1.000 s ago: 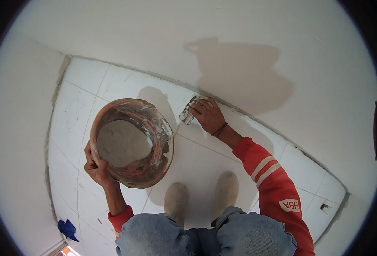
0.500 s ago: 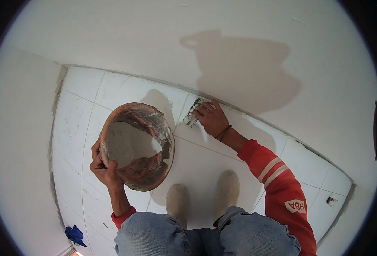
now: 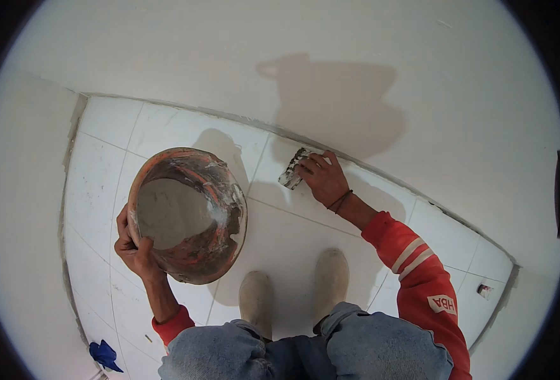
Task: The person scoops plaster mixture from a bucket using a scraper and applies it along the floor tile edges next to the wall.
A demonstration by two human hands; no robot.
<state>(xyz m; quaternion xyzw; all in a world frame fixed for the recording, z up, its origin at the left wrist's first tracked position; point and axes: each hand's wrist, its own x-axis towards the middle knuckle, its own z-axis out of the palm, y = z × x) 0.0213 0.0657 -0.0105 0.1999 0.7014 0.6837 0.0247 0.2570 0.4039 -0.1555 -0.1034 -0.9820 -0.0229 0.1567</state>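
My left hand (image 3: 138, 251) grips the left rim of an orange, plaster-crusted bucket (image 3: 228, 209), with the thumb over the edge. The bucket tilts so that its mouth faces up toward me. Inside lies a smooth grey-white paste (image 3: 173, 214), pooled toward the left. My right hand (image 3: 325, 180) is closed on a short rectangular scraper (image 3: 291, 170), smeared white over dark patches. The scraper is just above or on the tiles near the foot of the far wall; whether it touches them I cannot tell.
Pale floor tiles (image 3: 292, 228) meet the far wall (image 3: 204, 57) along a rough grey joint. My boots (image 3: 332, 273) stand between my hands. A crumpled blue thing (image 3: 105, 355) lies at lower left, and a small stained object (image 3: 484, 291) sits at the right.
My right hand and the scraper have shifted slightly right over the tiles. The bucket has tilted a little, showing more of the paste. The whole view has shifted slightly.
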